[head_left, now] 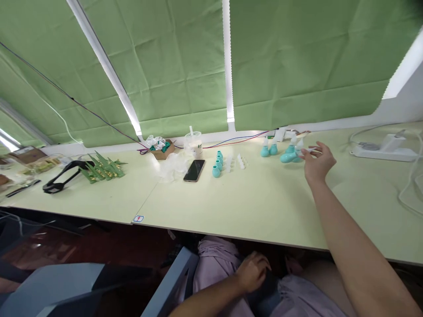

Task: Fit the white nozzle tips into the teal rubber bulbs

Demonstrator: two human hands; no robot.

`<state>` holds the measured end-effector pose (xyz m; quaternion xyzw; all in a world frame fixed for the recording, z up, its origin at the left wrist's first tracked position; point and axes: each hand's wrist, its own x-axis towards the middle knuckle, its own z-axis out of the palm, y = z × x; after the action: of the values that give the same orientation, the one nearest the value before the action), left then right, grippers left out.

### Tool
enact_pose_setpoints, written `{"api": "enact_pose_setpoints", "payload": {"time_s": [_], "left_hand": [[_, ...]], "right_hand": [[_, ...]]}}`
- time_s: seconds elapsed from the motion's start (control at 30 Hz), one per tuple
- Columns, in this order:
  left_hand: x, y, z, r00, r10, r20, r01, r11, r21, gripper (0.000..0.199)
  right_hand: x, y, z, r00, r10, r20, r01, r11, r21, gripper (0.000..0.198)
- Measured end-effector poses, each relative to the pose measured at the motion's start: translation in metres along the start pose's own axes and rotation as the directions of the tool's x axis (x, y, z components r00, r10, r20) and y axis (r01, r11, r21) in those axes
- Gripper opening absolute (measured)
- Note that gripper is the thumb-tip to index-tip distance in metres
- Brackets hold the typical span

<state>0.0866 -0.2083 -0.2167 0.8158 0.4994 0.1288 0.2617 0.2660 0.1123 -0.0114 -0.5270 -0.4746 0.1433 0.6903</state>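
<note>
My right hand (319, 162) reaches over the far right part of the table. Its fingers pinch the white nozzle of a teal squeeze bulb (288, 157), which lies tilted on its side, bulb to the left. Close behind it, further teal bulbs with white nozzles stand upright, partly hidden. To their left are two more upright teal bulbs (265, 151) with white nozzles. My left hand (254, 270) rests low over my lap, its fingers loosely curled with nothing visible in them.
Several teal bulbs (216, 171) without nozzles stand in a row beside loose white nozzles (241, 161). Left of them are a phone (194, 170), crumpled clear plastic (172, 168), a cup with a straw (194, 143) and a cardboard box (164, 152). A power strip (385, 153) lies right.
</note>
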Motion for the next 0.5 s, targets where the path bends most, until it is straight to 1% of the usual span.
{"api": "enact_pose_setpoints", "payload": {"time_s": [0.03, 0.07, 0.1, 0.13, 0.17, 0.2, 0.23, 0.27, 0.3, 0.33, 0.37, 0.43, 0.5], "left_hand": [[0.013, -0.012, 0.008, 0.989, -0.135, -0.058, 0.132, 0.99, -0.048, 0.03], [0.023, -0.022, 0.014, 0.959, -0.256, -0.12, 0.248, 0.965, -0.082, 0.034], [0.029, -0.031, 0.017, 0.924, -0.345, -0.163, 0.331, 0.937, -0.107, 0.039], [0.031, -0.037, 0.02, 0.896, -0.403, -0.185, 0.386, 0.914, -0.121, 0.044], [0.03, -0.042, 0.022, 0.885, -0.426, -0.189, 0.412, 0.904, -0.109, 0.046], [0.027, -0.043, 0.024, 0.895, -0.411, -0.173, 0.405, 0.912, -0.071, 0.045], [0.021, -0.043, 0.026, 0.924, -0.357, -0.136, 0.36, 0.933, -0.006, 0.04], [0.013, -0.042, 0.029, 0.959, -0.27, -0.089, 0.277, 0.957, 0.082, 0.033], [0.004, -0.038, 0.033, 0.986, -0.161, -0.042, 0.165, 0.97, 0.178, 0.027], [-0.006, -0.034, 0.036, 0.999, -0.034, 0.012, 0.03, 0.962, 0.273, 0.021], [-0.016, -0.029, 0.039, 0.996, 0.085, 0.036, -0.092, 0.929, 0.358, 0.018], [-0.036, -0.017, 0.042, 0.957, 0.286, 0.054, -0.276, 0.834, 0.477, 0.017], [-0.054, -0.004, 0.041, 0.924, 0.381, 0.024, -0.333, 0.775, 0.537, 0.016]], "right_hand": [[0.001, 0.0, 0.001, 0.999, 0.044, -0.003, -0.044, 0.998, 0.05, 0.049], [0.001, 0.001, 0.001, 0.996, 0.092, 0.003, -0.092, 0.99, 0.105, 0.043], [0.002, 0.001, 0.002, 0.991, 0.135, 0.013, -0.135, 0.979, 0.152, 0.035], [0.002, 0.002, 0.004, 0.986, 0.166, 0.02, -0.167, 0.97, 0.178, 0.027], [0.002, 0.002, 0.005, 0.981, 0.191, 0.03, -0.193, 0.96, 0.203, 0.021], [0.002, 0.002, 0.006, 0.977, 0.209, 0.041, -0.213, 0.95, 0.23, 0.019], [0.002, 0.002, 0.007, 0.974, 0.224, 0.046, -0.228, 0.941, 0.251, 0.019], [0.001, 0.001, 0.008, 0.971, 0.233, 0.051, -0.239, 0.936, 0.259, 0.021], [0.0, 0.0, 0.008, 0.969, 0.238, 0.062, -0.246, 0.936, 0.252, 0.025], [-0.001, -0.001, 0.008, 0.968, 0.237, 0.076, -0.249, 0.94, 0.232, 0.029], [-0.003, -0.002, 0.008, 0.968, 0.232, 0.092, -0.246, 0.949, 0.199, 0.033], [-0.005, -0.006, 0.007, 0.97, 0.207, 0.125, -0.223, 0.965, 0.138, 0.04], [-0.008, -0.01, 0.007, 0.973, 0.182, 0.144, -0.201, 0.971, 0.126, 0.041]]}}
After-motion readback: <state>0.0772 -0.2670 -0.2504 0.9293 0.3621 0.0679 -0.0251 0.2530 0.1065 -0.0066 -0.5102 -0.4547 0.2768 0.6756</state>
